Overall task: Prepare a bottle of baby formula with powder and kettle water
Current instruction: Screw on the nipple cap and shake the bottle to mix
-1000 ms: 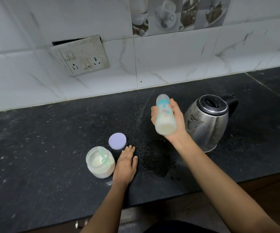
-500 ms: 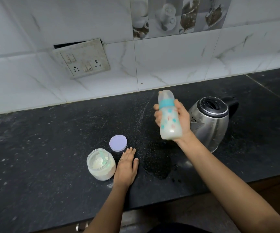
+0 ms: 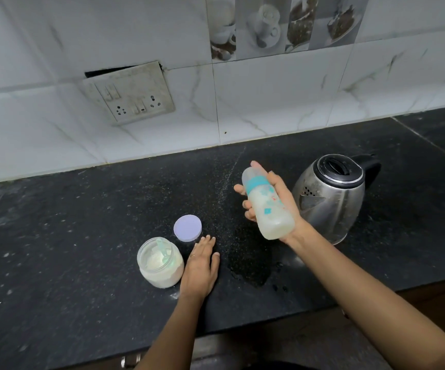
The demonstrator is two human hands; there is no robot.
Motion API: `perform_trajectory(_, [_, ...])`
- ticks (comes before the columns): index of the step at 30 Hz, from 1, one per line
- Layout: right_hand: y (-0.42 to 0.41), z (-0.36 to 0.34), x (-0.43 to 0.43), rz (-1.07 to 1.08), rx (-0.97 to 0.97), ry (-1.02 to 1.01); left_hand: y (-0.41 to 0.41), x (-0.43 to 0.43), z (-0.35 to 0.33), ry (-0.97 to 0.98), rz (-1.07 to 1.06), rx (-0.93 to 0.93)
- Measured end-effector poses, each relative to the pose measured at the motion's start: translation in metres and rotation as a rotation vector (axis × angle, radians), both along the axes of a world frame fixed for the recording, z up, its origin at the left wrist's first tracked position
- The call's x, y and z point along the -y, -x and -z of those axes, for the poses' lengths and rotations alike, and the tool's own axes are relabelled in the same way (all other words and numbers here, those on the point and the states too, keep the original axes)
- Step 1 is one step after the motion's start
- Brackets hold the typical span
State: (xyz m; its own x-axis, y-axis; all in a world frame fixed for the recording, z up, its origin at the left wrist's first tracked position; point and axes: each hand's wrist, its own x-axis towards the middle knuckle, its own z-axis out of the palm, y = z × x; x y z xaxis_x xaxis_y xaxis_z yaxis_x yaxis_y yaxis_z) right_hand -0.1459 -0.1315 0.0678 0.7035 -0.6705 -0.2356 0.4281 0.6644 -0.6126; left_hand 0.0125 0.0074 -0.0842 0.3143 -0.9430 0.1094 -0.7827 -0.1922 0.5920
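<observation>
Milky bottle [image 3: 268, 206] sits clamped in the right hand [image 3: 274, 201], cap tilted up-left, while the left hand [image 3: 200, 265] lies flat, empty, on the counter [image 3: 56, 249].

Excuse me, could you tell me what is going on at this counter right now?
A person is making baby formula. Their right hand holds a capped baby bottle of milky liquid, tilted above the black counter beside a steel kettle. Their left hand rests flat on the counter next to an open jar of powder with a scoop inside; the jar's lid lies just behind. A wet patch sits under the bottle.
</observation>
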Motion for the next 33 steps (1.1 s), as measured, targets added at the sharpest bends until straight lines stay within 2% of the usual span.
perform_trajectory(4, [0.000,-0.008,-0.001,0.180,0.051,-0.157,-0.001,0.001,0.002,-0.005,-0.003,0.003])
perform_trajectory(6, [0.001,-0.009,-0.006,0.125,0.102,-0.139,0.000,0.001,0.003,-0.003,-0.004,0.006])
perform_trajectory(8, [0.001,-0.009,-0.012,0.017,0.073,-0.097,-0.001,0.002,0.004,-0.004,-0.001,0.012])
perform_trajectory(12, [-0.004,-0.005,-0.008,0.132,0.192,-0.252,0.000,0.001,0.004,-0.002,-0.012,0.008])
perform_trajectory(17, [-0.006,0.004,-0.024,-0.144,0.022,-0.039,-0.001,0.002,0.004,0.004,-0.016,0.003])
perform_trajectory(20, [-0.006,0.007,-0.018,-0.031,0.239,-0.297,-0.001,0.003,0.007,0.000,-0.014,0.007])
perform_trajectory(21, [-0.005,0.009,-0.016,-0.066,0.290,-0.339,-0.001,0.003,0.008,-0.002,-0.012,0.006])
perform_trajectory(23, [-0.003,0.007,-0.018,-0.244,0.263,-0.179,-0.001,0.002,0.009,0.000,-0.007,0.007])
perform_trajectory(25, [-0.003,0.000,-0.019,-0.262,0.195,-0.006,-0.003,0.003,0.011,0.009,-0.008,0.012])
perform_trajectory(26, [-0.003,-0.002,-0.015,-0.194,0.182,-0.035,-0.003,0.003,0.011,0.012,-0.008,0.014])
perform_trajectory(28, [-0.002,0.001,-0.005,-0.038,0.258,-0.245,-0.003,0.003,0.012,0.012,-0.012,0.013])
perform_trajectory(29, [-0.001,0.005,-0.001,-0.046,0.303,-0.291,-0.003,0.003,0.012,0.012,-0.011,0.013])
perform_trajectory(33, [-0.001,0.016,-0.012,-0.189,0.200,-0.085,-0.004,0.004,0.014,0.020,-0.007,0.022])
